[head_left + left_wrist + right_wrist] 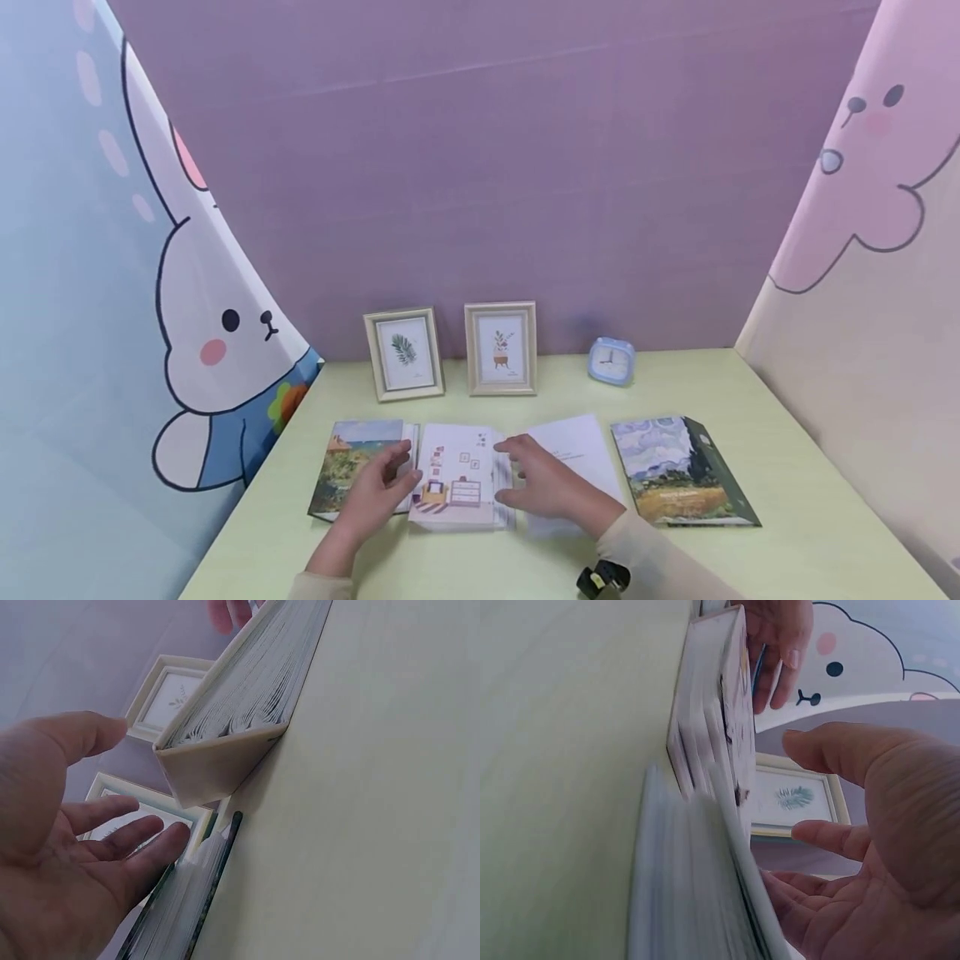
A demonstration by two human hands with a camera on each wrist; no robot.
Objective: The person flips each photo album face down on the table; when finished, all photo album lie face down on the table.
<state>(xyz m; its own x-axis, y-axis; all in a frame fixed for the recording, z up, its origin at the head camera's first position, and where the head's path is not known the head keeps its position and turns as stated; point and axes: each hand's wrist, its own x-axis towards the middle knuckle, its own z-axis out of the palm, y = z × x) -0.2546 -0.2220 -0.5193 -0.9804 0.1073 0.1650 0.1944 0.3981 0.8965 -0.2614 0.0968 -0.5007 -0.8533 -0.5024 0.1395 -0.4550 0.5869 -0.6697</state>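
Observation:
A thick white photo album (457,479) with a drawn room on its cover lies between my two hands; its packed page edges (247,682) show in the left wrist view. My left hand (378,492) hovers at the album's left side, over the edge of a landscape-painted album (352,458), thumb and fingers spread with nothing between them. At the right side, my right hand (543,479) is spread too, its fingertips by the album's page side. Partly under that hand lies a white-covered book (577,437). In the right wrist view, the right palm (915,847) faces the books.
Another landscape-painted album (675,475) with a dark green edge lies at the right. Behind the row stand a leaf-print picture frame (405,354), a plant-print picture frame (501,348) and a small blue clock (611,361), near the purple back wall (487,167).

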